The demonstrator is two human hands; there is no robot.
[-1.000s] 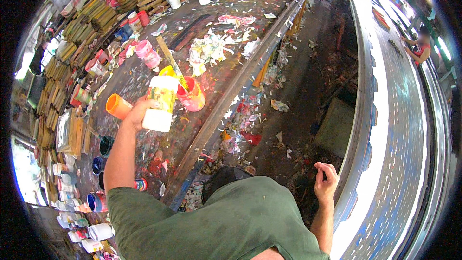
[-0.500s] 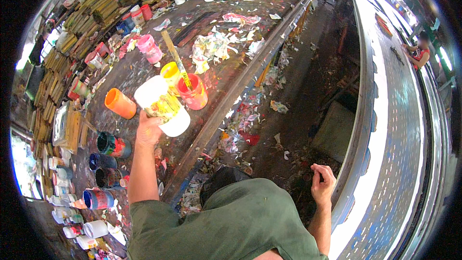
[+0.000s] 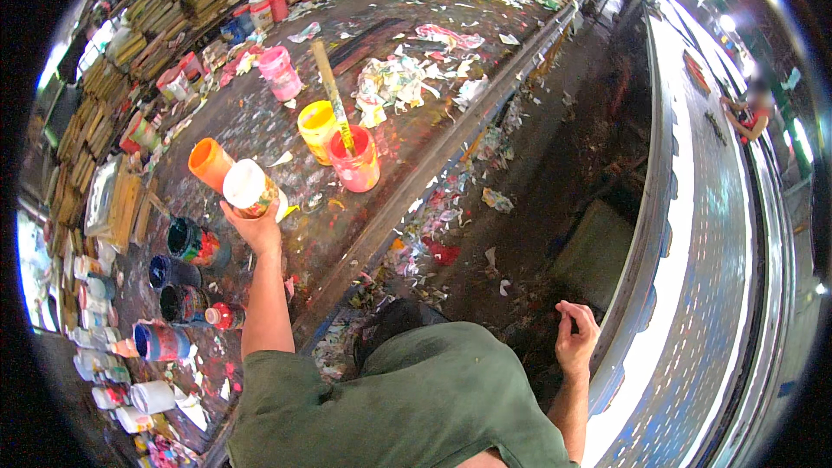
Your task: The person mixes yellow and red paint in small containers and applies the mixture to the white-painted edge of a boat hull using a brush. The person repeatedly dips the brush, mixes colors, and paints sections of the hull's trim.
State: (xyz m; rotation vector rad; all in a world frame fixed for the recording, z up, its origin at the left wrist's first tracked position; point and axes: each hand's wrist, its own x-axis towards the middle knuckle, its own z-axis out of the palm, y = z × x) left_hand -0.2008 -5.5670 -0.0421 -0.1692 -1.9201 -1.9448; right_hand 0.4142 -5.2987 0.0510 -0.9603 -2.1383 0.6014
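White paint jar [image 3: 250, 188] gripped in left hand [image 3: 253, 224]; right hand [image 3: 575, 338] loosely curled, empty.

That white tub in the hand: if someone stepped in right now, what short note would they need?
Left hand: grips the white tub, tipped on its side above the paint-stained table.
Right hand: empty, hanging beside the long printed cloth.
Nearby: orange cup beside the tub; yellow cup; red cup with a stick in it.
Done: tub lifted off the table.
Left: tub not yet set down.
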